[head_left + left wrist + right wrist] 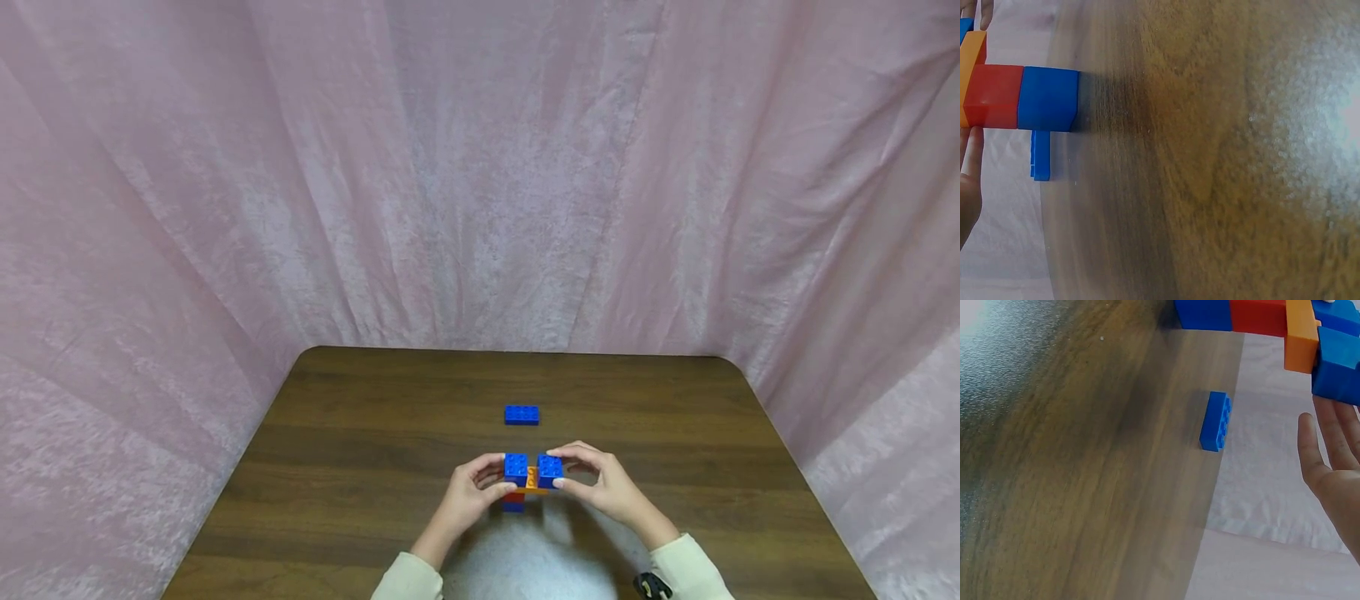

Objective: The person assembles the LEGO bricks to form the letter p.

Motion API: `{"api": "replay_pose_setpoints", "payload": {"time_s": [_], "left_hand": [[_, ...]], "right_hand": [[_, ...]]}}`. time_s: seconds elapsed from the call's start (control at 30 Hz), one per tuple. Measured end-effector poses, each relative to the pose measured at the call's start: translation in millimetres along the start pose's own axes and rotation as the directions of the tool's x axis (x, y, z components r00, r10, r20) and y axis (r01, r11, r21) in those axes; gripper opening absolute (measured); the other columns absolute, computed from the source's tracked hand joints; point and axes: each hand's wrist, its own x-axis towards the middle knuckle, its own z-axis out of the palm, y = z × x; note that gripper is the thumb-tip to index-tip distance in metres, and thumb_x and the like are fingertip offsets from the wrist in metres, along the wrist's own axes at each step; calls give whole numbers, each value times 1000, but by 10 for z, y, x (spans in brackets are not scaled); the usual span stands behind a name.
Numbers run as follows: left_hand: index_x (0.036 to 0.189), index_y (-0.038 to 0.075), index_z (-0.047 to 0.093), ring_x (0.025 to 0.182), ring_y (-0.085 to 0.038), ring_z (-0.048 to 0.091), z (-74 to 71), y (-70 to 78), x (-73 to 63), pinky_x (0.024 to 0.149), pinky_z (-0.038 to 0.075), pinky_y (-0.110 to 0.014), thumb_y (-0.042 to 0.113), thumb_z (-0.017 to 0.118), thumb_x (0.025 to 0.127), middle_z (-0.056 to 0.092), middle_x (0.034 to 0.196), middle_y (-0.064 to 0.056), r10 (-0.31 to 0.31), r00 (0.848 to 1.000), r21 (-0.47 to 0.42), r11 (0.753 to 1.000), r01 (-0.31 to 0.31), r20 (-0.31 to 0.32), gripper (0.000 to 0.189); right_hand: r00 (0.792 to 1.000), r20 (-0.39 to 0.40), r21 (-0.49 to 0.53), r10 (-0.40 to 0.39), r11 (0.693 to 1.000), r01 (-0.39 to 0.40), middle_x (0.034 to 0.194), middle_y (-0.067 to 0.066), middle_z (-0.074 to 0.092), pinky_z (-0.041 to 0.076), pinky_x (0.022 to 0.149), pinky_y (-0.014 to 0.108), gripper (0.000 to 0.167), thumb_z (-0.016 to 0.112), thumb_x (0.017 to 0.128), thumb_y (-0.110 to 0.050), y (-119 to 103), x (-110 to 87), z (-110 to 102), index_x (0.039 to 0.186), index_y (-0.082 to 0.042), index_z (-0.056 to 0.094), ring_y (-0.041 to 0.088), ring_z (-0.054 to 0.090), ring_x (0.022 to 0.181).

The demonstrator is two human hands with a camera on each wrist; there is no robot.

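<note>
A small tower of toy building bricks stands near the middle of the table. At its foot is a blue brick, then a red brick, then a longer orange brick lying across. Two blue bricks sit side by side over the orange one's ends, with a gap between. My left hand pinches the left upper blue brick between thumb and fingers. On the other side, my right hand pinches the right upper blue brick at front and back edges.
A loose blue brick with studs up lies on the wooden table beyond the tower. Pink curtains hang behind the table and along both sides. Light glares off the near part of the tabletop.
</note>
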Motion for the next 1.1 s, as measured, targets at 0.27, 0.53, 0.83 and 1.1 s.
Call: {"api": "replay_pose_setpoints", "payload": {"time_s": [0.27,0.53,0.83,1.1], "left_hand": [[115,-7,62,104,-35,64,-8,128,1,91,53,-34,1,72,84,65,110,-25,-4,1000,2,1000,4,5,34],[114,-8,61,104,-39,63,-16,349,-35,92,52,-39,2,72,83,65,110,-27,-9,1000,-8,1000,9,17,34],[115,-9,61,104,-39,63,-3,318,-55,92,52,-39,1,72,84,65,110,-27,-6,1000,-21,1000,7,19,34],[115,-10,61,103,-36,64,3,254,-58,91,53,-42,0,72,84,65,109,-28,18,1000,-21,1000,-18,16,34]], "right_hand": [[999,-13,-84,-33,996,32,107,16,66,57,81,34,34,73,81,4,-53,12,5,113,3,64,30,63,96],[1000,6,-78,-21,997,22,113,16,65,56,80,41,39,71,83,2,10,27,-13,121,0,61,30,62,98],[998,-51,126,40,991,-33,116,21,63,52,90,23,33,59,93,2,398,255,-141,126,3,57,20,63,107],[980,-85,182,178,970,-160,119,30,59,51,87,17,38,61,92,1,549,572,-215,127,11,52,28,60,109]]}}
